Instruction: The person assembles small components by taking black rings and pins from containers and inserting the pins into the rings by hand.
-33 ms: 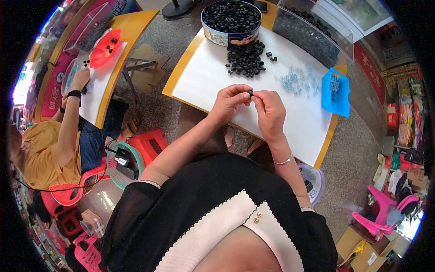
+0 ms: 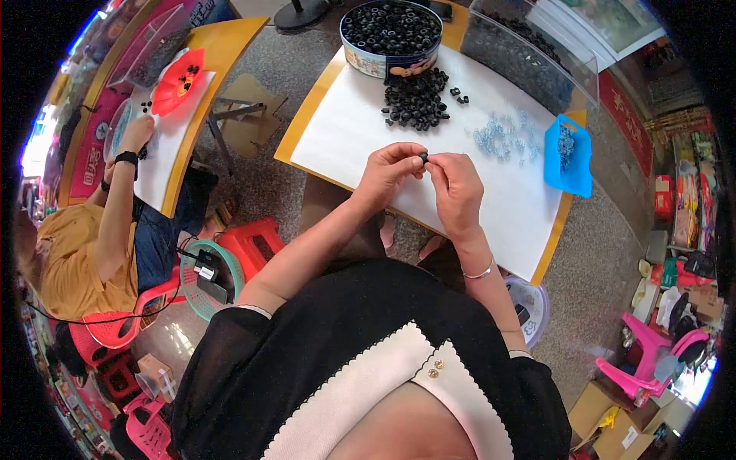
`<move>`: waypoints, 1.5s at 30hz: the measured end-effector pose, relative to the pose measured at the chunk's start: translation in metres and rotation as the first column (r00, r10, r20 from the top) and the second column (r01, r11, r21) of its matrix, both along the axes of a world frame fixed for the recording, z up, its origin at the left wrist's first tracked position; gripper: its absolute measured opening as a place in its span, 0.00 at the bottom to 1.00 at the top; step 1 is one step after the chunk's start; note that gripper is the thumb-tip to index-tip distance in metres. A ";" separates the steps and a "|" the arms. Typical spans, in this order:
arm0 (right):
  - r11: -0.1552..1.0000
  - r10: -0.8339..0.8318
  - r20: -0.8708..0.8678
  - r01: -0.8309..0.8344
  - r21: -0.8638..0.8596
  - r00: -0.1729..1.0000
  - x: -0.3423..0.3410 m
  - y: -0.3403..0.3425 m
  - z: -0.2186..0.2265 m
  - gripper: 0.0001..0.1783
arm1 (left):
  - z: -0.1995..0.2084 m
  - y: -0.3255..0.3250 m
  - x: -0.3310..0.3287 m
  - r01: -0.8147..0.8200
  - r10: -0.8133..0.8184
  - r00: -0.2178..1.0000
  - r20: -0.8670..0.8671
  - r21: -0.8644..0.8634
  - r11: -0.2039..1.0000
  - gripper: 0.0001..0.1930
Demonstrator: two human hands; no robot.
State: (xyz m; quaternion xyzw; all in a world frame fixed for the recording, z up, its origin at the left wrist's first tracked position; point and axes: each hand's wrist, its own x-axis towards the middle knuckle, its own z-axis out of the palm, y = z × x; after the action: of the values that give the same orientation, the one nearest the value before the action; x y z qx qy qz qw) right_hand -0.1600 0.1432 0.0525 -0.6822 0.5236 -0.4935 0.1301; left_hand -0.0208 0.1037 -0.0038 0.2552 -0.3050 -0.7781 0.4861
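Note:
Over the near part of the white-covered table (image 2: 345,126), my two hands meet at a small black plastic part (image 2: 424,156). Thumb and fingers of my left hand (image 2: 387,175) pinch it from the left. My right hand (image 2: 460,192) is closed against its right side; whether a second small piece sits between those fingertips is hidden. Beyond my hands lies a heap of similar small black parts (image 2: 416,103), a few of them loose to its right. Small clear-blue plastic pieces (image 2: 502,139) are scattered right of the heap.
Behind the heap stands a round tin (image 2: 364,63) full of black parts. A clear bin (image 2: 521,73) and a blue basket (image 2: 567,180) holding clear-blue pieces line the right side. At left, a co-worker in a mustard shirt (image 2: 88,249) sits by another table with a red dish (image 2: 172,96).

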 end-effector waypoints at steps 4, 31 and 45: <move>0.998 0.021 0.036 -0.023 0.061 0.999 -0.004 0.000 -0.002 0.07 | -0.002 0.001 -0.003 -0.032 0.034 0.998 0.047 -0.038 0.999 0.11; 0.920 0.227 0.264 -0.296 0.258 0.937 -0.013 -0.003 -0.014 0.12 | 0.004 -0.006 0.005 0.194 -0.189 0.980 0.061 -0.085 0.977 0.33; 0.865 0.332 0.125 -0.355 0.355 0.935 -0.040 -0.020 0.015 0.13 | 0.000 -0.011 0.003 0.210 -0.210 0.977 -0.022 -0.006 0.978 0.29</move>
State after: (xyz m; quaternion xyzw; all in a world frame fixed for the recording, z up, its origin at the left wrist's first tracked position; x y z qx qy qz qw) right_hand -0.2002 0.1236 0.0671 -0.7122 0.4735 -0.3743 0.3584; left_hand -0.0182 0.0930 -0.0035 0.2120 -0.3264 -0.8273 0.4051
